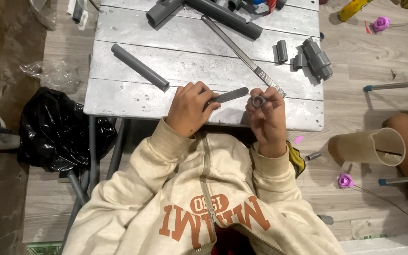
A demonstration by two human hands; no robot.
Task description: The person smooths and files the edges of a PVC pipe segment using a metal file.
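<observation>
At the table's (119,101) near edge, your left hand (187,109) grips a flat file (230,96) while your right hand (267,115) pinches a small grey ring (259,101) upright, bore exposed to the file

I am seeing my left hand (188,109) covering the near end of the flat grey file (226,96), so its grip is hiding from me. My right hand (267,118) is wrapping around most of the small grey ring fitting (259,101), leaving only its open mouth showing. The fat grey pipes (213,12) at the far edge of the table (133,97) are running out past the top of the frame. The yellow object (352,8) is getting cut off there too, too partial for me to tell what it is.
</observation>
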